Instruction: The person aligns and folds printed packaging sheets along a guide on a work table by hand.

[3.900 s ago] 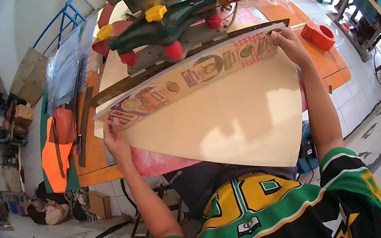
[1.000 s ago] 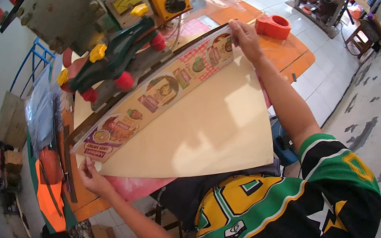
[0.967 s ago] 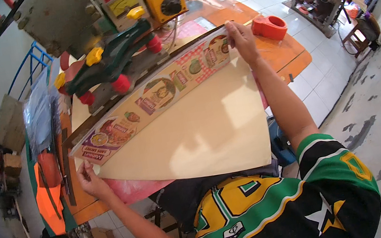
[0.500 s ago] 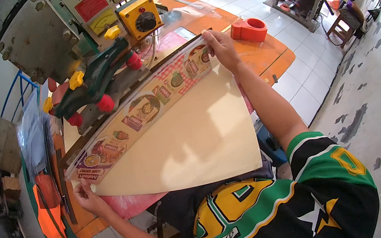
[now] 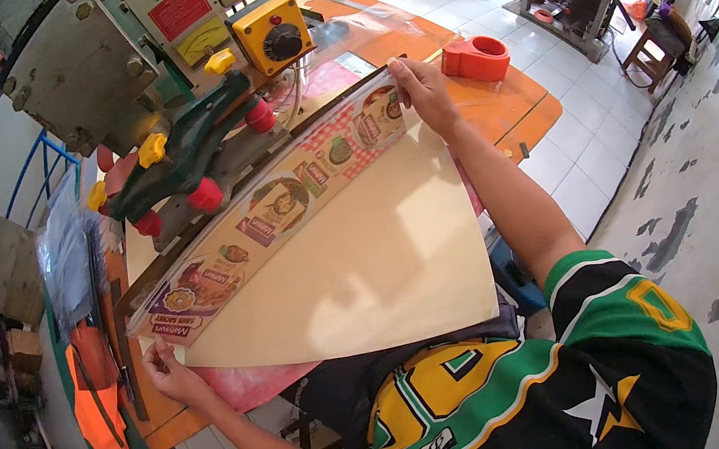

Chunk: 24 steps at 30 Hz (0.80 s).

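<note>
A long printed plastic strip point(image 5: 259, 218) with food pictures runs aslant along the edge of a press machine point(image 5: 186, 154). My right hand point(image 5: 423, 92) grips its far right end, with the thumb on top and the fingers around the edge. At the near left end, my left hand point(image 5: 174, 374) pinches the corner between thumb and fingertips. A cream sheet point(image 5: 358, 272) lies on the worktop under and in front of the strip. Above the strip's back edge sits the machine's dark clamp arm, with red and yellow knobs. The machine's bar hides part of that back edge.
An orange-red tape dispenser point(image 5: 476, 59) stands just beyond my right hand on the orange table point(image 5: 511, 109). A yellow control box point(image 5: 271, 35) with a black dial is mounted on the machine. Clear plastic sheets point(image 5: 67, 250) hang at the left. Pink material point(image 5: 258, 384) shows below the cream sheet.
The view has shifted slightly. Both hands keep their hold at the two ends of the strip, which lies in the same place against the machine.
</note>
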Tool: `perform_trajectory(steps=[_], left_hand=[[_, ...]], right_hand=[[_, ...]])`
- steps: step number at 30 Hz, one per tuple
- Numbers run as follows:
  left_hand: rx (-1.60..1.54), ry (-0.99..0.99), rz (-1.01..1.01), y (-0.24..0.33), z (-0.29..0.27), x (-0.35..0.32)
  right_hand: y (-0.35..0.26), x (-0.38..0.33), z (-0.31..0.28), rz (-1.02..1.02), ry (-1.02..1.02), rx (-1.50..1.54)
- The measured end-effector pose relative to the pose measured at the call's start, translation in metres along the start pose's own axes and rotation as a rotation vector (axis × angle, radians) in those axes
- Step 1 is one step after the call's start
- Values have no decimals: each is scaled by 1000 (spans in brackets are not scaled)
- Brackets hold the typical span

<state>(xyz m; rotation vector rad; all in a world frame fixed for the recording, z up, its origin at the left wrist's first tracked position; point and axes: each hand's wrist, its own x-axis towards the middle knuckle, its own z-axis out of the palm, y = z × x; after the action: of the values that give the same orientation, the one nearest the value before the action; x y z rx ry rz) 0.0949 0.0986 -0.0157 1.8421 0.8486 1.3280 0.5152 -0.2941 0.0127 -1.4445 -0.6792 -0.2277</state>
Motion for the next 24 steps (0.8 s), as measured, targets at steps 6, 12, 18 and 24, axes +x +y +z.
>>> perform_trajectory(steps=[6,12,18,24], left_hand=[[23,-2,-19,4,-1,-1],[-28,-5,-18,2,-1,-2],[-27,-10,-37,2,-1,-1],[-50,-12,-29,-6,-4,0]], right_hand=[[4,0,-1,20,2,-8],[2,0,0,28,-4,-17],[1,0,0,31,-10,-23],[-1,-1,1,34,-16,-29]])
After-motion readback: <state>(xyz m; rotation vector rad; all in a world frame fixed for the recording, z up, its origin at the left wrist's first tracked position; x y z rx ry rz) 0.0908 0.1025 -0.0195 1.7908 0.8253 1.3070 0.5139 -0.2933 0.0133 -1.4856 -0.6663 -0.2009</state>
